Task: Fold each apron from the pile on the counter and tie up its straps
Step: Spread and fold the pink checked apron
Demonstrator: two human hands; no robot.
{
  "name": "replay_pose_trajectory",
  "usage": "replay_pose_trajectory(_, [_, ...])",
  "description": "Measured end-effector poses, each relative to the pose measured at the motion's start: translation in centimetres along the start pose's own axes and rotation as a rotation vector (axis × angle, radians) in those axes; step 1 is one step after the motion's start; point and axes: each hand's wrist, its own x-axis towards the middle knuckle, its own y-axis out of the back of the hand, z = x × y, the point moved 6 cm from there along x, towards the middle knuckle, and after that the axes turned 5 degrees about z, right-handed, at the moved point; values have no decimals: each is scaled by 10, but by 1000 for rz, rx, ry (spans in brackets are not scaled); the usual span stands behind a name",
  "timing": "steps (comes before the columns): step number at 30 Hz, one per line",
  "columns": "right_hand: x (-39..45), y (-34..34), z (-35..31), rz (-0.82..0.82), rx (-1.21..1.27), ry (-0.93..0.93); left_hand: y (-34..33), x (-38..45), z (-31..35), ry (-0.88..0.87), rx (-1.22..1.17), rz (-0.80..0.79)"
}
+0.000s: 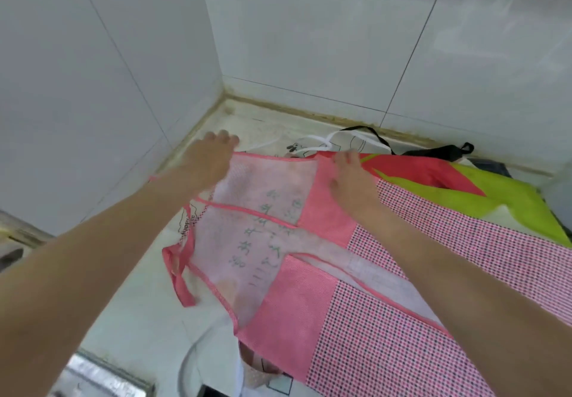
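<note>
Spreading across the counter (pixel 145 313) lies the pink apron (pixel 309 272), its long axis running from lower right up to the far left corner, atop a pile of others: a red and green one (pixel 483 192) and a white one (pixel 312 144) beyond. Both hands rest flat on its far edge, fingers straight, gripping nothing: left hand (pixel 213 156) nearer the corner, right hand (pixel 351 183) mid-edge. A pink strap (pixel 181 282) dangles left, unobstructed.

Pink checked apron (pixel 356 276) lies folded lengthwise across the counter (pixel 148 313).
</note>
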Motion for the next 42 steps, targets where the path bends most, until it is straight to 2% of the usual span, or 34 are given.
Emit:
replay_pose_trajectory(1, [-2,-9,-21,-74,89,84,-11,-7,19,-93,-80,-41])
replay_pose_trajectory(3, [-13,-37,-59,-334,211,215,-36,-24,57,-232,-269,-200])
replay_pose_trajectory(5, [-28,-63,-84,-510,219,276,-61,-44,79,-245,-336,-344])
replay_pose_trajectory(8, [-42,-85,-93,-513,211,253,-90,-70,76,-105,-377,-477])
replay_pose_trajectory(10, [-48,-91,-92,-503,206,268,-93,-77,68,-68,-376,-513])
replay_pose_trajectory(12, [-54,-92,-92,-513,230,299,-80,-73,61,-69,-449,-476])
replay_pose_trajectory(14, [-59,-86,-93,-481,300,249,-48,-67,64,-106,-655,-443])
replay_pose_trajectory(16, [-56,-73,-84,-344,516,12,-7,-63,71,-121,-992,-401])
replay_pose_trajectory(18, [-54,-56,-69,-247,768,-196,24,-61,70,-57,-1336,-258])
replay_pose_trajectory(20, [-60,-37,-54,-254,962,-317,29,-58,69,9,-1439,-145])
replay_pose_trajectory(23, [-77,2,-40,-267,1102,-357,7,-68,101,-96,-1327,-318])
replay_pose_trajectory(26, [-101,27,-15,-260,1207,-387,-18,-84,152,-379,-866,-457])
replay_pose_trajectory(28, [-118,40,18,-242,1257,-470,-28,-93,168,-446,-595,-437])
replay_pose_trajectory(31, [-155,57,76,-179,1247,-578,-40,-93,168,-439,-480,-378])
replay_pose_trajectory(34, [-198,53,128,-177,953,-663,-43,-99,164,-479,-338,-362])
replay_pose_trajectory(37, [-228,42,170,-187,313,-687,-32,-117,165,-555,-254,-228])
replay_pose_trajectory(39, [-239,36,170,-238,38,-624,-15,-137,171,-646,-318,-132])
replay_pose_trajectory(40, [-245,33,161,-249,-16,-564,-13,-151,177,-745,-294,-152])
replay_pose_trajectory(42, [-247,29,128,-277,-113,-355,-28,-179,188,-903,-235,-306])
